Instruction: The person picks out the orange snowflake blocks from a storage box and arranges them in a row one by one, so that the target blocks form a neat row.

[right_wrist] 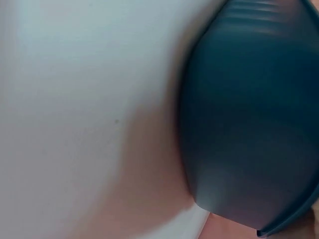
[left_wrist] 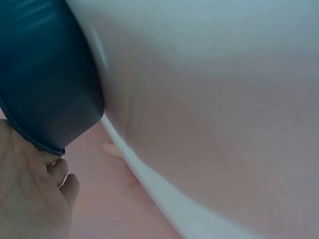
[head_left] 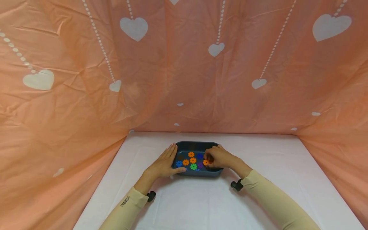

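A dark blue-grey rectangular tray (head_left: 198, 174) sits on the white table, with several small flower-shaped plastic pieces inside, among them a green piece (head_left: 193, 166), an orange piece (head_left: 191, 154) and a blue piece (head_left: 179, 164). My left hand (head_left: 164, 164) rests along the tray's left side with its fingers extended, the thumb lying over the front rim. Over the right end, my right hand (head_left: 219, 157) reaches in with bent fingers, beside another orange piece (head_left: 206, 162); I cannot tell whether the fingertips pinch it. Both wrist views show mostly the tray's outer wall (left_wrist: 55, 84).
The white tabletop (head_left: 189, 204) stretches in front of the tray and to both sides. An orange-pink cloth (head_left: 189, 80) with white hearts hangs behind the table and along its sides. A black wrist mount (head_left: 237, 185) sits under the right forearm, another (head_left: 151, 196) under the left.
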Demonstrator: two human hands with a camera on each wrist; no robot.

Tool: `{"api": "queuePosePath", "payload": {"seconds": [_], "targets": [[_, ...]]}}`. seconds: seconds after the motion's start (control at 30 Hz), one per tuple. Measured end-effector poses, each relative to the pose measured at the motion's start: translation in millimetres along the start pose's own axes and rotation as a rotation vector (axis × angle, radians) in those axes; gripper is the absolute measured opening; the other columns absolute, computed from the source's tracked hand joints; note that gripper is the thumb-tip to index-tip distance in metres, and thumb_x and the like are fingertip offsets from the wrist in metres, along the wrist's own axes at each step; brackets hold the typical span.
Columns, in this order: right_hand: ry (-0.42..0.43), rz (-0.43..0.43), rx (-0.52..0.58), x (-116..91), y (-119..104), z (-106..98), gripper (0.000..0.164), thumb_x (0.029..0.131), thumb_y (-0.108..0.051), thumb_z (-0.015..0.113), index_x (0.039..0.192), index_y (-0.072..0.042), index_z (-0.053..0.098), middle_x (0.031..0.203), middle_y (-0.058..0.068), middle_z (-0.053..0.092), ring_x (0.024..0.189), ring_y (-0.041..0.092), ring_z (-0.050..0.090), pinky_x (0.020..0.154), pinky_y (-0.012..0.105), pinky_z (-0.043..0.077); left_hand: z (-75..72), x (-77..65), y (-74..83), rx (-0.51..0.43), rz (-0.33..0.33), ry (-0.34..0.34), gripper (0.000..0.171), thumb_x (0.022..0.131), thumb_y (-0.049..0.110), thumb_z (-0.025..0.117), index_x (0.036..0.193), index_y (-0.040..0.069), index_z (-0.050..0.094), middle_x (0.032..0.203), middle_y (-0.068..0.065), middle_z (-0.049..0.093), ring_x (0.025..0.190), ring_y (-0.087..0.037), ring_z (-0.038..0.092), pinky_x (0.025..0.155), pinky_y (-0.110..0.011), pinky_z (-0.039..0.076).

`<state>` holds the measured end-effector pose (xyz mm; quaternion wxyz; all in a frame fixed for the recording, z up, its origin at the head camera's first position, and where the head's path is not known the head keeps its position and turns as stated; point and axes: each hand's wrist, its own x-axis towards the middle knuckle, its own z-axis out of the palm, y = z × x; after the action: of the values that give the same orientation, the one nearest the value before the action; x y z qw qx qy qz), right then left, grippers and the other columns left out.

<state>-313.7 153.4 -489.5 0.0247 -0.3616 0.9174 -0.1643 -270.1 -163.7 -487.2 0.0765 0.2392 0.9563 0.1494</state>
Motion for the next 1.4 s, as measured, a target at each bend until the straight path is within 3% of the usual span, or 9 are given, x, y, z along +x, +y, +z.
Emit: {"api": "queuePosePath", "payload": {"seconds": [0.3, 0.6, 1.1, 1.4], "targets": [[0.021, 0.0, 0.058, -1.4, 3.8, -0.7, 0.025, 0.088, -0.025, 0.091, 0.102, -0.018, 0.07, 0.086, -0.011, 0.066, 0.088, 0.012, 0.056, 0.091, 0.042, 0.039, 1.4, 1.9, -1.4, -0.001, 0.001, 0.007, 0.122, 0.095, 0.079, 0.059, 0.171, 0.0, 0.004, 0.18, -0.017, 0.0, 0.167, -0.031, 0.0, 0.135, -0.048, 0.006], [0.119, -0.035, 0.156, -9.3, 3.8, -6.0, 0.026, 0.09, -0.018, 0.088, 0.106, -0.014, 0.068, 0.095, -0.007, 0.069, 0.09, 0.014, 0.062, 0.088, 0.04, 0.039, 2.0, 2.5, -1.2, -0.002, -0.001, 0.005, 0.123, 0.095, 0.08, 0.058, 0.171, 0.0, 0.004, 0.18, -0.017, -0.001, 0.167, -0.032, 0.0, 0.135, -0.048, 0.007], [0.228, 0.004, 0.196, -41.0, 17.6, -24.9, 0.027, 0.087, -0.01, 0.087, 0.107, -0.01, 0.069, 0.098, -0.005, 0.068, 0.084, 0.02, 0.057, 0.081, 0.036, 0.034, 0.6, 0.1, 1.0, -0.032, -0.013, -0.013, 0.121, 0.096, 0.076, 0.06, 0.171, 0.002, 0.001, 0.18, -0.014, -0.005, 0.167, -0.03, -0.003, 0.135, -0.047, 0.004], [0.372, -0.037, 0.183, -63.3, 30.9, -26.3, 0.026, 0.08, -0.004, 0.084, 0.101, -0.01, 0.069, 0.095, -0.005, 0.069, 0.081, 0.022, 0.057, 0.076, 0.034, 0.034, 0.6, -1.0, 1.4, -0.025, -0.018, -0.012, 0.122, 0.096, 0.078, 0.06, 0.171, 0.002, 0.0, 0.18, -0.014, -0.006, 0.167, -0.029, -0.003, 0.135, -0.047, 0.005]]}}
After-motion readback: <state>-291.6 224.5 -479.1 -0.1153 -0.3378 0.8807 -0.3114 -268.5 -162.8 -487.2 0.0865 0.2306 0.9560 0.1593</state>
